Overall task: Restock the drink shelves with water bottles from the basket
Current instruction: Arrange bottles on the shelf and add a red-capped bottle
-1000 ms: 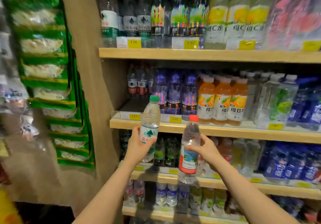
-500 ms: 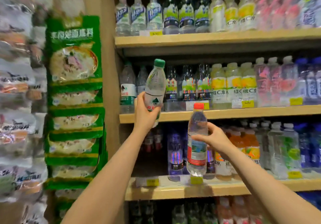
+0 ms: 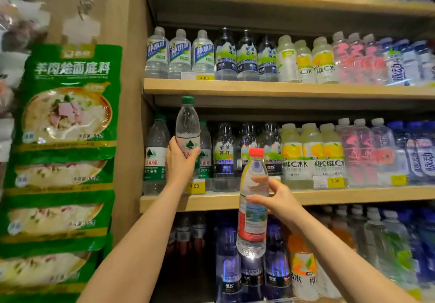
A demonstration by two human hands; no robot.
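At the far left of my view, green soup-base packets (image 3: 67, 105) hang in a column against the tan side panel (image 3: 131, 91) of a shop shelving unit. Next along, my left hand (image 3: 180, 161) grips a green-capped water bottle (image 3: 187, 124) around its lower body, fingers and thumb curled round the label, the bottle upright and raised in front of the middle shelf (image 3: 329, 195). Its cap sits just under the edge of the shelf above (image 3: 282, 88). Behind it, at the left end of the middle shelf, stand matching green-label bottles (image 3: 155, 156) (same mountain logo, same green caps), one to each side of the held bottle, with a yellow price tag (image 3: 195, 186) reading 1.50 on the rail just below my wrist.

Further right and lower, my right hand (image 3: 275, 202) holds a red-capped water bottle (image 3: 253, 201) by its middle, fingers wrapped round the front of the clear body above the red-and-blue label, thumb side hidden behind it. This bottle is upright too, held out in the air in front of the shelf edge and touching nothing on the shelf; its base hangs in front of the purple-label bottles (image 3: 228, 265) on the shelf below.

To the right of both hands, the middle shelf carries dark soda-water bottles (image 3: 223, 152), then yellow vitamin drinks (image 3: 313, 152), pink-label bottles (image 3: 362, 152) and blue-label bottles (image 3: 421, 152). The basket is not in my view.
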